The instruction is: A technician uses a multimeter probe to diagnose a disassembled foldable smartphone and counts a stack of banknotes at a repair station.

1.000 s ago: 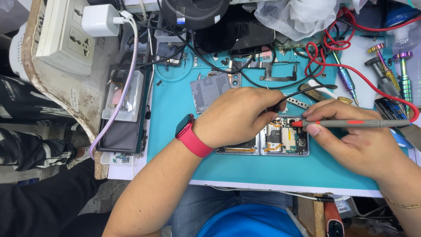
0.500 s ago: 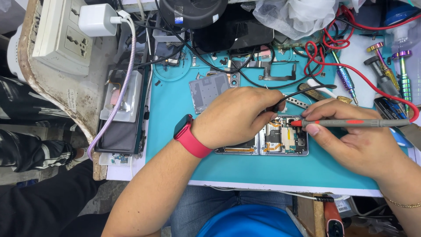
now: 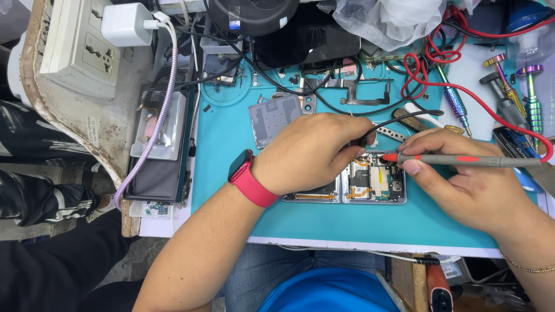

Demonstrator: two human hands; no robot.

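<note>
Over opened phone (image 3: 370, 184), hands unmoved.

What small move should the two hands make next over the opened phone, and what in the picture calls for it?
Probably hold both probes steady on the board. The right hand has the red probe with its tip at the opened phone, and the left hand pinches the black probe just above it. Both tips seem placed, though the exact contact points are too small to tell.

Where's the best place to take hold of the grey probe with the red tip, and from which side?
Probably the grey probe is best gripped on its barrel just behind the red tip, coming from the right side. It lies nearly level, tip pointing left onto the opened phone; the right hand pinches it there already.
</note>
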